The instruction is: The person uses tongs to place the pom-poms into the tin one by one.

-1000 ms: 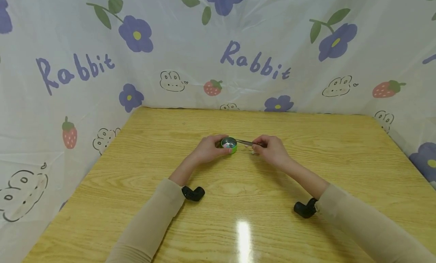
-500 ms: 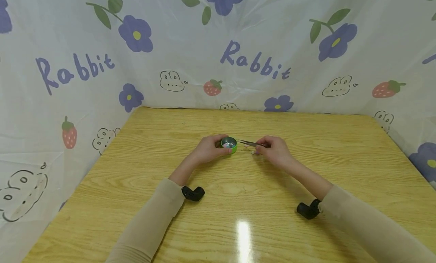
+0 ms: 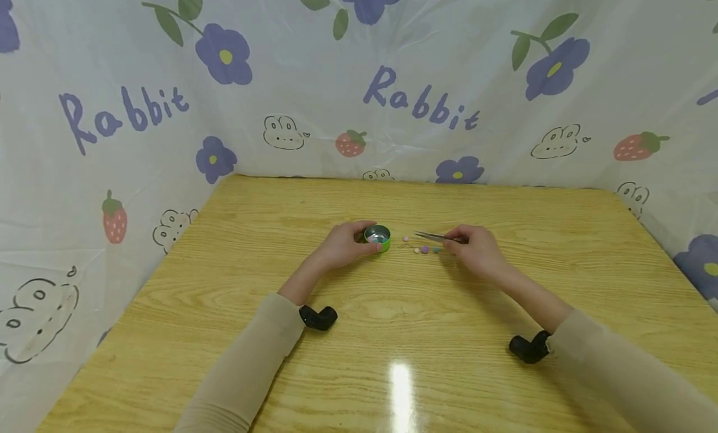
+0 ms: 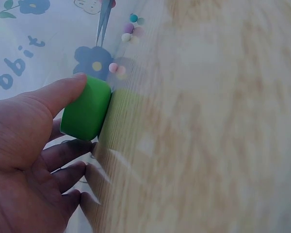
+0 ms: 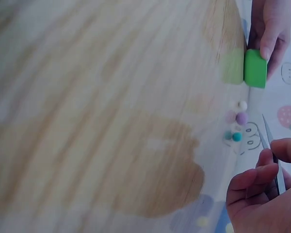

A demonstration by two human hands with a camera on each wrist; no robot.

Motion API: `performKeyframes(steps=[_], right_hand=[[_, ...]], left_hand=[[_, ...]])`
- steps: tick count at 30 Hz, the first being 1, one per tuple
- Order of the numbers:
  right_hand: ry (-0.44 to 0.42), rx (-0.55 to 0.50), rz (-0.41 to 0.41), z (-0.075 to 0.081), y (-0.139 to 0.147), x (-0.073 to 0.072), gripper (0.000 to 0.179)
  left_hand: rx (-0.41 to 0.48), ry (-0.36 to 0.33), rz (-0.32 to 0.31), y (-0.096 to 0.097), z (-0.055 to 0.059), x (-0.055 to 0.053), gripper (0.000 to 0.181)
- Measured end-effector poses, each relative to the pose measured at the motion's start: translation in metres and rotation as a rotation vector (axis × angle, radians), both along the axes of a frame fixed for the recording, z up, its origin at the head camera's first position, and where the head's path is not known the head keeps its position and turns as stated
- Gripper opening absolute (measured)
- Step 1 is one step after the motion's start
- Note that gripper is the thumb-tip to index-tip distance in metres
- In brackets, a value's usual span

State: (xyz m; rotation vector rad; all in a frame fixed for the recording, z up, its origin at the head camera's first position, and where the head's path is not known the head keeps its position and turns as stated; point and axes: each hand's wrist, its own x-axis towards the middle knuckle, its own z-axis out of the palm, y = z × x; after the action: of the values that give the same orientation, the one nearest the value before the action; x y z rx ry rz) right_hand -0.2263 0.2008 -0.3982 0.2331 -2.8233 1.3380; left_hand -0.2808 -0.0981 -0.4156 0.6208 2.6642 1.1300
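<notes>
My left hand (image 3: 344, 243) holds a small round green cup (image 3: 384, 246) with a shiny metal inside, thumb on the near side and fingers around the far side. Something blue-teal shows in its bottom. On its right my right hand (image 3: 477, 252) pinches a pair of metal tweezers (image 5: 266, 127), which point left toward the cup; the tips are slightly apart with nothing visible between them. Below and beside the tips lie a pink bead (image 3: 406, 238), a white bead (image 3: 417, 250), a purple bead (image 3: 424, 250) and a teal bead (image 3: 435, 250).
The wooden table (image 3: 359, 346) has a glossy surface with a bright reflection near the front. A white cloth (image 3: 314, 78) printed with flowers, rabbits and strawberries hangs behind it and along the sides. Each wrist carries a black camera (image 3: 318, 319).
My right hand has drawn the tweezers away from over the cup, rightward, which uncovers the beads beneath. My left hand and the cup have stayed in place.
</notes>
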Motion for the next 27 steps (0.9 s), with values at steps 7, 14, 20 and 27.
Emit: performKeyframes(steps=[7,14,20,27], right_hand=[[-0.043,0.018,-0.035,0.002,0.015,0.002,0.025],[-0.074,0.043,-0.043,0.001,0.023,0.004,0.028],[-0.092,0.047,-0.025,0.000,0.026,0.007,0.029],[-0.127,0.017,0.005,-0.002,0.029,0.009,0.031]], left_hand=[[-0.002,-0.003,0.002,0.000,0.002,0.001,0.066],[-0.004,0.000,0.002,0.000,0.002,0.001,0.066],[-0.002,-0.006,0.000,0.001,0.002,0.001,0.067],[-0.002,0.002,0.001,0.001,0.001,0.001,0.067]])
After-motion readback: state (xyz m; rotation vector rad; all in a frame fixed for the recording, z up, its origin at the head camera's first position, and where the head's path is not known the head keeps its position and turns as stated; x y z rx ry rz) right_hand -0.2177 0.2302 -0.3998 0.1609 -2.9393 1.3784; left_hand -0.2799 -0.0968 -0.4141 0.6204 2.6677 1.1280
